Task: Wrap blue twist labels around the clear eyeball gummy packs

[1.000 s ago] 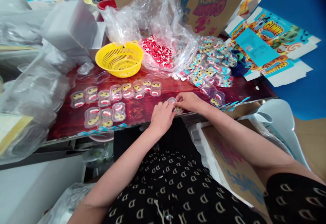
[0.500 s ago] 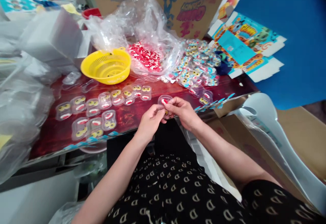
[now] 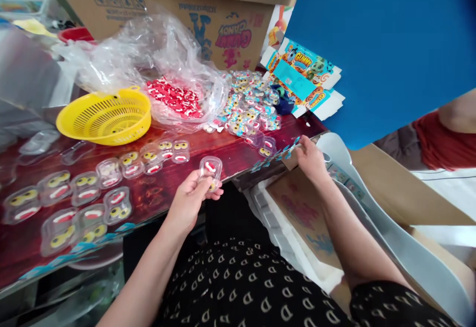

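My left hand (image 3: 191,195) is closed round the lower part of a small clear plastic candy cup (image 3: 210,168), held just over the table's front edge. Inside the cup are a red-and-white mouth-shaped gummy and a yellow piece partly behind my thumb. At the right end of a row of blue stickers (image 3: 275,156) along that edge, my right hand (image 3: 311,159) pinches the last sticker with its fingertips. More filled cups with yellow eyes and red mouths, such as a candy cup (image 3: 118,205), stand in two rows on the dark red table (image 3: 156,195).
Behind the rows stand a yellow plastic basket (image 3: 106,118) and a clear bag of red-and-white gummies (image 3: 174,99). A heap of stickered packs (image 3: 249,101) lies beside a flattened printed box (image 3: 297,79). A large cardboard carton (image 3: 156,34) backs the table; a grey plastic chair (image 3: 390,237) is at right.
My right hand has let go of the candy cup and moved right to the blue stickers on the edge. My left hand keeps hold of the cup. The view has turned rightward.
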`<move>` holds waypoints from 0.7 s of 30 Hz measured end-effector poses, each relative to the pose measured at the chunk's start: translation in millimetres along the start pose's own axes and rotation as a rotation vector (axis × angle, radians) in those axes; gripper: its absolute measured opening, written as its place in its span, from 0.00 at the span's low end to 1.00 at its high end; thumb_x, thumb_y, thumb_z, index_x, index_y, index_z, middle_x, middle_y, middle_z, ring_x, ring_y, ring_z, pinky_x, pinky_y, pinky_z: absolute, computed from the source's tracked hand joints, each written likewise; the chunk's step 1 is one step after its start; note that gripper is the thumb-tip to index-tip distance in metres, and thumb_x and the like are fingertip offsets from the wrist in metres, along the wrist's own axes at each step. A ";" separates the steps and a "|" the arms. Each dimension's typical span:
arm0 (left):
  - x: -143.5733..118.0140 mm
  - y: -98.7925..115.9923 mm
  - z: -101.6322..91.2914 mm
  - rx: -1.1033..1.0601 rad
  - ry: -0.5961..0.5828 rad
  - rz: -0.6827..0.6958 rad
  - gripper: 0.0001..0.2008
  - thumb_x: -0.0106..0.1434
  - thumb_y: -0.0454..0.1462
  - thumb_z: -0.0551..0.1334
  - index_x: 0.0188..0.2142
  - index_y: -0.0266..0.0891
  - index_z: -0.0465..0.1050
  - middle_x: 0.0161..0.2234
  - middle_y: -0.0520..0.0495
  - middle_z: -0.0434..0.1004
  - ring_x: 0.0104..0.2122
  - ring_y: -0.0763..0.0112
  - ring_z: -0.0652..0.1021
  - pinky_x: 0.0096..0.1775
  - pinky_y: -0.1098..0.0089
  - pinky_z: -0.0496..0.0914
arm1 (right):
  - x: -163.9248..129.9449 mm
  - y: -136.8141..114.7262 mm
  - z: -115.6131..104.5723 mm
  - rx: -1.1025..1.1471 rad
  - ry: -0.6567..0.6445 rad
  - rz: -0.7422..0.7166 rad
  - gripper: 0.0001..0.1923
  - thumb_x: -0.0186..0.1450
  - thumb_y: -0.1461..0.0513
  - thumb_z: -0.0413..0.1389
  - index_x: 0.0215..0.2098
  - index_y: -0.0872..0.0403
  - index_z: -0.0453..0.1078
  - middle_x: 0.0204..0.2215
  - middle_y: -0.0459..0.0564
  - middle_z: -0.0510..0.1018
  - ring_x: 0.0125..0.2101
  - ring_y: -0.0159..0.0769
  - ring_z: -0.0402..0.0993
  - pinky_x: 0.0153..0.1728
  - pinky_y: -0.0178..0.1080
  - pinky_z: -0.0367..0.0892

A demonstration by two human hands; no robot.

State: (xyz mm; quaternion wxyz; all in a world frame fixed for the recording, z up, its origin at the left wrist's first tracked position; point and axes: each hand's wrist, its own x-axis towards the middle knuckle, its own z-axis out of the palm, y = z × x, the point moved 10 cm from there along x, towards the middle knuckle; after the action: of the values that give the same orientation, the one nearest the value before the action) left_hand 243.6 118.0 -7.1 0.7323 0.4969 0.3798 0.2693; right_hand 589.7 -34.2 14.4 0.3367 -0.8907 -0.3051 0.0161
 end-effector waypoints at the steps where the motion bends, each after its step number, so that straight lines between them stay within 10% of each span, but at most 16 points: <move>1: 0.2 -0.5 -1.0 -0.012 0.003 -0.007 0.17 0.57 0.46 0.70 0.39 0.37 0.72 0.32 0.48 0.83 0.29 0.68 0.82 0.33 0.68 0.75 | 11.6 1.6 0.7 -0.176 -0.046 -0.039 0.28 0.67 0.62 0.49 0.64 0.62 0.64 0.55 0.68 0.77 0.55 0.53 0.75 0.56 0.52 0.68; 5: 0.9 -5.5 -4.4 -0.064 0.019 -0.058 0.19 0.54 0.45 0.72 0.39 0.37 0.72 0.31 0.47 0.83 0.29 0.67 0.83 0.34 0.68 0.76 | 41.2 10.5 7.8 -0.501 -0.199 -0.094 0.23 0.67 0.65 0.49 0.58 0.62 0.72 0.50 0.69 0.80 0.49 0.55 0.78 0.49 0.48 0.70; 14: 2.6 -6.7 -7.0 -0.120 0.011 -0.086 0.16 0.53 0.42 0.72 0.38 0.35 0.75 0.36 0.43 0.85 0.28 0.69 0.82 0.29 0.71 0.74 | 55.1 11.5 12.9 -0.448 -0.227 -0.123 0.08 0.62 0.60 0.58 0.31 0.53 0.78 0.38 0.56 0.84 0.39 0.45 0.79 0.40 0.40 0.67; 21: 3.7 -11.0 -7.8 -0.151 0.042 -0.104 0.16 0.53 0.39 0.71 0.40 0.35 0.73 0.33 0.44 0.84 0.28 0.67 0.82 0.31 0.69 0.75 | 27.3 0.6 -42.0 -0.214 -0.076 -0.119 0.08 0.64 0.56 0.56 0.32 0.52 0.72 0.26 0.51 0.81 0.28 0.39 0.76 0.32 0.38 0.66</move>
State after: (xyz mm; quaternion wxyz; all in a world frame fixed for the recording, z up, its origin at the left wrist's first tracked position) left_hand 239.4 121.0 -20.1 0.7725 0.4144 0.3988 0.2692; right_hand 622.1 -44.2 51.4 0.2281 -0.9006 -0.3701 -0.0029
